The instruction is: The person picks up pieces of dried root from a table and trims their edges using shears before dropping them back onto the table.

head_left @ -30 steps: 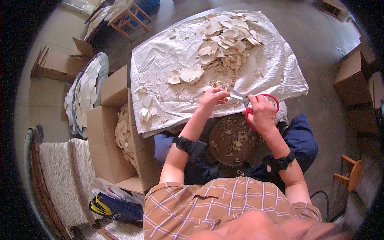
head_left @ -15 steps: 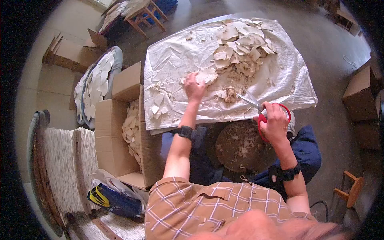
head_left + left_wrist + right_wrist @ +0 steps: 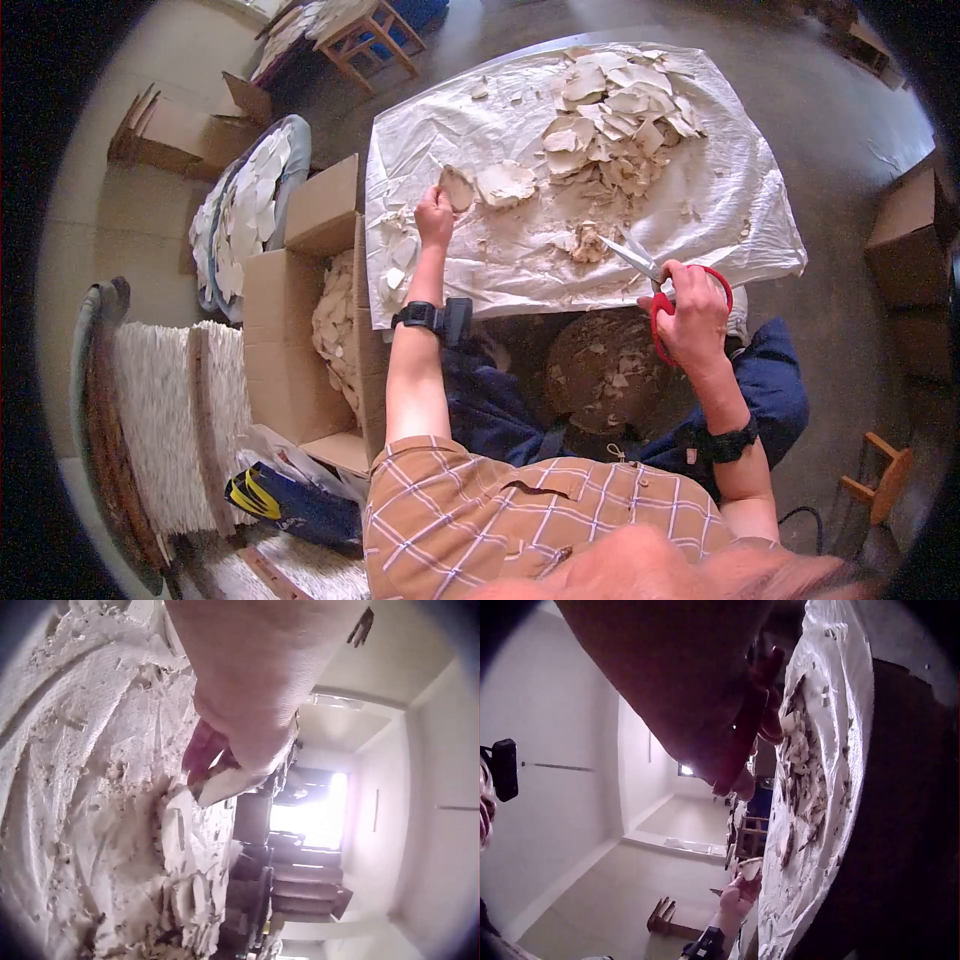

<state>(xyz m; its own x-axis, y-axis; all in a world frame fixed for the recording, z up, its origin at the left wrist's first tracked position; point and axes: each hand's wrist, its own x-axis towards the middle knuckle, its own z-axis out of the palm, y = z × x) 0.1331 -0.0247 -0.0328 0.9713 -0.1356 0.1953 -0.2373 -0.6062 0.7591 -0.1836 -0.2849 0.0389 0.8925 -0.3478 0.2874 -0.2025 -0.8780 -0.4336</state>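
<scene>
In the head view the left hand point(image 3: 434, 217) pinches a small pale flat piece point(image 3: 457, 188) raised at its edge over the white cloth point(image 3: 420, 130). Just right of it lies a larger round piece point(image 3: 505, 184). The right hand point(image 3: 695, 318) grips red-handled scissors point(image 3: 662, 290), whose blades stand apart and point at a small heap of brownish scraps point(image 3: 588, 243). A big pile of flat pieces point(image 3: 625, 115) covers the cloth's far part. In the left wrist view the left hand point(image 3: 225, 750) holds the piece point(image 3: 229, 784) between thumb and fingers.
A cardboard box point(image 3: 283, 345) with pale pieces inside stands left of the cloth. Beyond it is a round tray point(image 3: 298, 150) of white pieces. A round stool top point(image 3: 600, 375) with scraps sits between the legs. Small wooden stools point(image 3: 885, 480) stand at lower right and upper left.
The left hand has moved from the scraps near the scissors to the left side and picked up a small piece beside the round one. The right hand still holds the scissors, their blades now wider apart.
</scene>
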